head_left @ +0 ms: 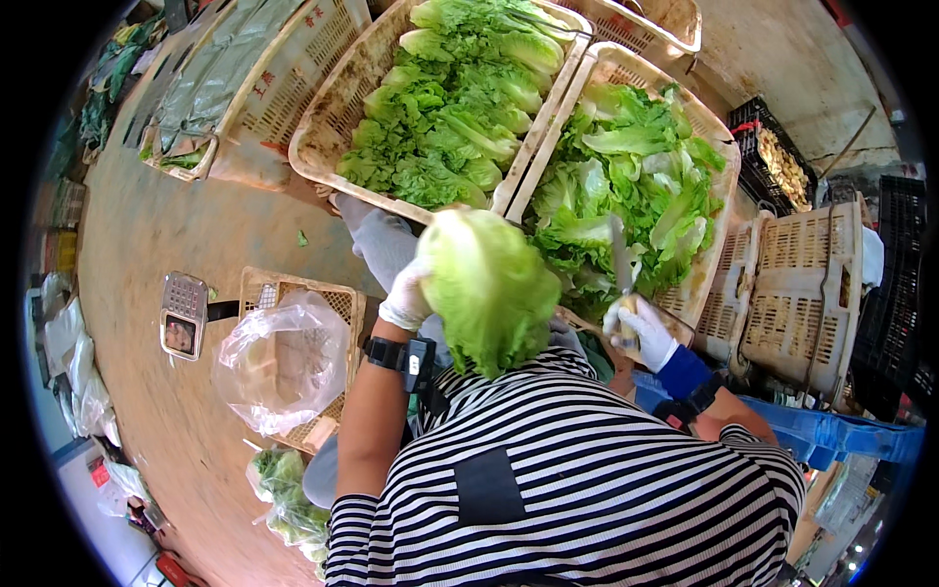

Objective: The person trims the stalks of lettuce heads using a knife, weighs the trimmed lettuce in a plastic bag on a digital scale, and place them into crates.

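Observation:
My left hand (406, 295), in a white glove, grips a large head of lettuce (487, 284) and holds it up in front of my chest. The lettuce hides some of the fingers. On the right, my gloved right hand (641, 331) is closed around the pale handle of a knife (622, 256), its blade pointing away from me. Past the blade, loose lettuce leaves (636, 176) fill the right crate (719, 132). Beside it, the left crate (318, 147) holds rows of whole lettuce heads (460, 108).
At left, a clear plastic bag (284, 362) lies open in a low basket (256, 284), next to a scale display (184, 315). A bag of lettuce (289, 494) rests near my left side. Upended crates (797, 284) and a black crate (758, 147) stand at right.

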Demonstrator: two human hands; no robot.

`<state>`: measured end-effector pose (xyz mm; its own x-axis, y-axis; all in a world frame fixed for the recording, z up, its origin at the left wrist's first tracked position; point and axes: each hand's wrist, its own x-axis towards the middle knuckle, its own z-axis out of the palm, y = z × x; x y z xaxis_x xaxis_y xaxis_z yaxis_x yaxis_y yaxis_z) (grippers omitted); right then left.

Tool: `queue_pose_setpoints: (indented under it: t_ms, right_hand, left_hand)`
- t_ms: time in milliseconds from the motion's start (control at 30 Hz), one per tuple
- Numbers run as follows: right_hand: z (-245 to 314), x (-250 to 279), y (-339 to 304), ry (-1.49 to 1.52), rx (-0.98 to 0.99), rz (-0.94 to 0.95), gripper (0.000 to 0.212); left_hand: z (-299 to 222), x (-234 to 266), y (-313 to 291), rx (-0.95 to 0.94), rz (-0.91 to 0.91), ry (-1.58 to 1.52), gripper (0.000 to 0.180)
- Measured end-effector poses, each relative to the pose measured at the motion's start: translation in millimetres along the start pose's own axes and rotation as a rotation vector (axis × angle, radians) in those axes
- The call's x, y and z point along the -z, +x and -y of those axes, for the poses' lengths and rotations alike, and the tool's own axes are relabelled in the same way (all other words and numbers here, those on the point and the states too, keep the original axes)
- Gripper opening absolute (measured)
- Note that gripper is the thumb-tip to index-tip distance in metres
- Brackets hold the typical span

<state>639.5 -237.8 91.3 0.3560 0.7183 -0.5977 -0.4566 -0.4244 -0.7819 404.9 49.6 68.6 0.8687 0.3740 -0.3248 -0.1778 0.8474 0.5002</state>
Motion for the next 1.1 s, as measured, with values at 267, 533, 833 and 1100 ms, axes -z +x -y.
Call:
queue_pose_setpoints:
  t_ms: [267, 533, 833, 1100]
  right_hand:
    - [95.2, -40.7, 7.1, -1.239, 0.915, -0.236, 0.036]
    - [101.8, -20.5, -11.6, -1.280, 0.851, -0.215, 0.029]
    - [60.8, 24.7, -5.6, -1.445, 0.616, -0.411, 0.017]
    - [41.0, 12.8, 21.4, -0.254, 0.320, -0.322, 0.022]
  left_hand:
    - [15.4, -101.5, 41.2, 0.185, 0.402, 0.420, 0.072]
    - [32.9, -110.4, 50.0, 0.294, 0.369, 0.582, 0.081]
    - [34.4, -122.8, 49.5, 0.355, 0.426, 0.538, 0.064]
    - [23.8, -104.4, 52.0, 0.206, 0.212, 0.458, 0.061]
